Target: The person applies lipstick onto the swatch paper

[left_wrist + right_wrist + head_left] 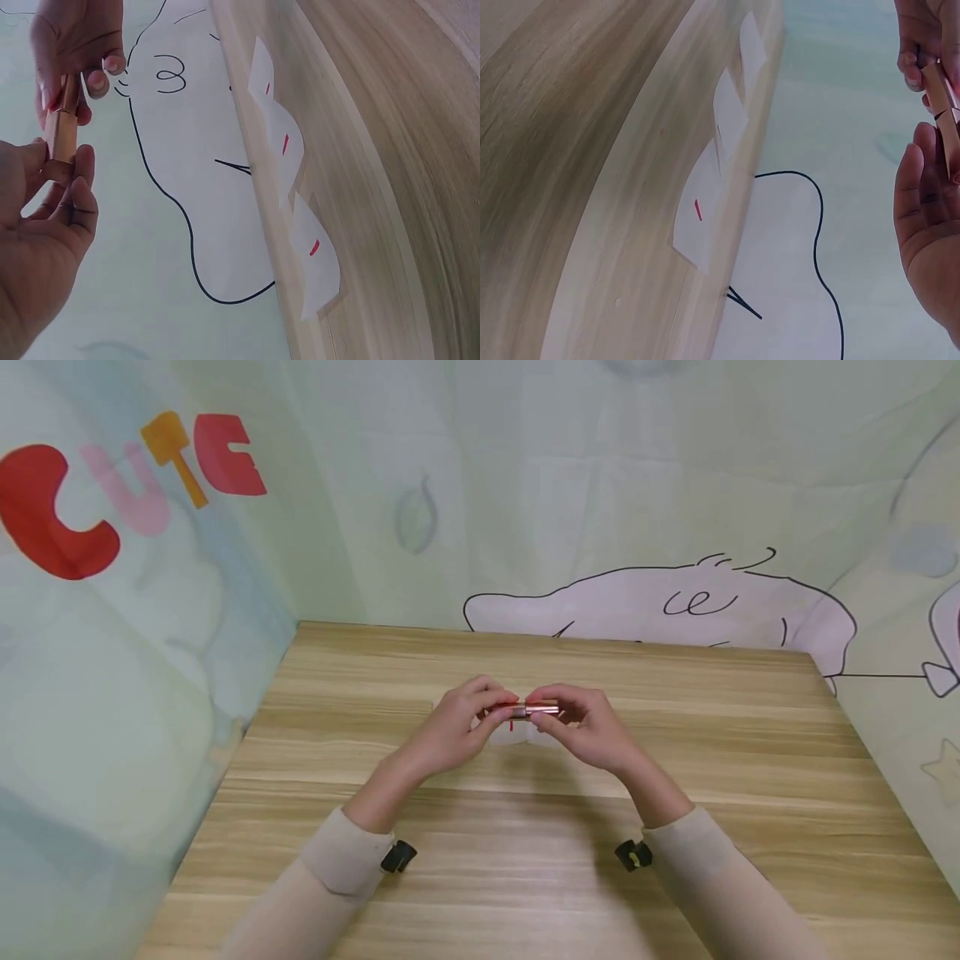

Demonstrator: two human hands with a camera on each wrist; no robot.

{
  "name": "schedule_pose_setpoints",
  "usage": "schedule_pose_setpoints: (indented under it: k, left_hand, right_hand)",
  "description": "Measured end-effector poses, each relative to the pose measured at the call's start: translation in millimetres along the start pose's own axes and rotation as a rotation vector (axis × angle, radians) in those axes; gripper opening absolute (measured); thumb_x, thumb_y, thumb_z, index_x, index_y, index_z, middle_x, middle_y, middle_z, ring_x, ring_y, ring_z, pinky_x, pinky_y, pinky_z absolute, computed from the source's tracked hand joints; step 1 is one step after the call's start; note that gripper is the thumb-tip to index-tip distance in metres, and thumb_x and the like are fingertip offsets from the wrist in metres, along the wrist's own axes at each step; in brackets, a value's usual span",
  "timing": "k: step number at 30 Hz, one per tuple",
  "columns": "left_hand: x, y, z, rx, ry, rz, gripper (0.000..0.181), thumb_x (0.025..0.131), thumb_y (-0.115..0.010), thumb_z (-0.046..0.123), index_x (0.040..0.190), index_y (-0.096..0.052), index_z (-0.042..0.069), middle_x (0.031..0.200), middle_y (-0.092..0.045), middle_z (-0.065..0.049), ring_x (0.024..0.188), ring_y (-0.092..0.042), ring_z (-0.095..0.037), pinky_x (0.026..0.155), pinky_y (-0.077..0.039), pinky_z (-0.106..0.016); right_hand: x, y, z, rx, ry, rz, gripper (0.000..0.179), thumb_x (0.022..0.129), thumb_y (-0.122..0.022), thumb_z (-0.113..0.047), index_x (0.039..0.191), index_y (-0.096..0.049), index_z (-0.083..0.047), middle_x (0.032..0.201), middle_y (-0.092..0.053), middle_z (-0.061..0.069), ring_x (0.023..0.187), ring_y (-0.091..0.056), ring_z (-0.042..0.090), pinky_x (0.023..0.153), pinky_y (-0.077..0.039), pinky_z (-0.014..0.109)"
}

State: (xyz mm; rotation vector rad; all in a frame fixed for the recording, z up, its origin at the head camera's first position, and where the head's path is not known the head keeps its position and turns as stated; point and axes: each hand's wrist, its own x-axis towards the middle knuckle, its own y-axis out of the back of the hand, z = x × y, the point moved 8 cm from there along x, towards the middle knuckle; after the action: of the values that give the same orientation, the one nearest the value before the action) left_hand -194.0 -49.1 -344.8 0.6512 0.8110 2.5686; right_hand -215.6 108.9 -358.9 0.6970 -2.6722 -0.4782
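Observation:
Over the middle of the table, both hands hold a shiny rose-gold lipstick tube (543, 709) lying level between them. My left hand (456, 728) pinches its left end between thumb and fingers. The right hand (591, 727) grips the right end the same way. A seam crosses the tube (62, 131) around its middle in the left wrist view; I cannot tell whether the two parts are fully joined. Behind and below the hands lie white paper pieces (508, 737), partly hidden. Short red strokes mark the paper (319, 274).
The wood-grain table (525, 843) ends at a printed cloth backdrop (570, 510) behind, with another cloth side (172, 635) at the left. Small black wrist devices (399, 857) sit by both beige sleeves (348, 852).

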Motion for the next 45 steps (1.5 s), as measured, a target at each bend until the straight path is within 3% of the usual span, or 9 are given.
schedule_pose_setpoints:
  k: [8,15,19,26,31,38,45]
  left_hand:
    - [-0.3,-0.2,0.7,0.000,0.001,0.025,0.021,0.101,-0.063,0.009,0.118,-0.072,0.001,0.106,-0.065,-0.003,0.085,-0.058,-0.013,0.074,-0.054,-0.028]
    - [0.7,1.0,0.3,-0.027,-0.014,0.048,0.031,0.090,-0.078,0.010,0.118,-0.071,0.000,0.106,-0.065,-0.004,0.086,-0.059,-0.013,0.073,-0.055,-0.037]
    - [2.7,3.0,0.0,-0.041,0.002,0.078,0.035,0.087,-0.080,0.007,0.120,-0.071,0.001,0.104,-0.067,-0.003,0.085,-0.061,-0.013,0.074,-0.056,-0.037]
    - [7.8,4.2,0.7,-0.171,0.046,0.153,0.041,0.086,-0.082,0.009,0.124,-0.069,0.003,0.100,-0.070,-0.002,0.086,-0.064,-0.014,0.078,-0.057,-0.042]
    - [11.5,1.6,3.6,-0.260,0.050,0.183,0.038,0.085,-0.083,0.008,0.120,-0.070,0.003,0.097,-0.071,-0.002,0.085,-0.063,-0.015,0.079,-0.056,-0.047]
    - [17.7,-2.7,10.0,-0.314,0.036,0.193,0.032,0.084,-0.084,0.008,0.113,-0.073,0.002,0.091,-0.070,-0.001,0.082,-0.062,-0.016,0.075,-0.053,-0.030]
    - [26.2,-11.2,13.1,-0.270,0.018,0.168,0.027,0.083,-0.085,0.010,0.108,-0.076,0.006,0.088,-0.068,0.002,0.083,-0.062,-0.013,0.077,-0.051,-0.029]
  right_hand:
    - [1.0,-1.2,-0.2,0.000,-0.010,0.008,0.020,0.093,-0.072,-0.002,0.113,-0.072,-0.002,0.104,-0.073,0.009,0.086,-0.066,0.027,0.068,-0.056,0.028]
    - [0.2,-1.9,2.1,0.008,-0.012,0.003,0.020,0.094,-0.071,-0.003,0.114,-0.071,-0.001,0.105,-0.072,0.011,0.083,-0.067,0.017,0.067,-0.056,0.027]
    - [-0.4,0.1,1.4,-0.003,-0.007,0.014,0.022,0.094,-0.071,-0.003,0.115,-0.070,0.000,0.105,-0.072,0.011,0.083,-0.067,0.016,0.067,-0.055,0.027]
    - [-4.1,2.5,4.5,0.001,-0.037,0.014,0.022,0.094,-0.071,-0.005,0.116,-0.070,-0.002,0.099,-0.072,0.008,0.086,-0.066,0.019,0.072,-0.056,0.028]
    - [-6.3,3.2,5.5,0.038,-0.029,0.004,0.022,0.096,-0.069,-0.003,0.118,-0.069,-0.001,0.108,-0.071,0.010,0.096,-0.067,0.022,0.082,-0.057,0.031]
    - [-9.4,6.4,7.2,0.060,-0.013,0.020,0.024,0.094,-0.069,0.001,0.118,-0.068,0.003,0.111,-0.071,0.014,0.102,-0.069,0.024,0.085,-0.058,0.035]
    - [-12.0,12.2,4.5,0.004,0.029,0.058,0.025,0.090,-0.075,0.000,0.114,-0.071,-0.001,0.106,-0.072,0.009,0.099,-0.069,0.020,0.087,-0.058,0.036]
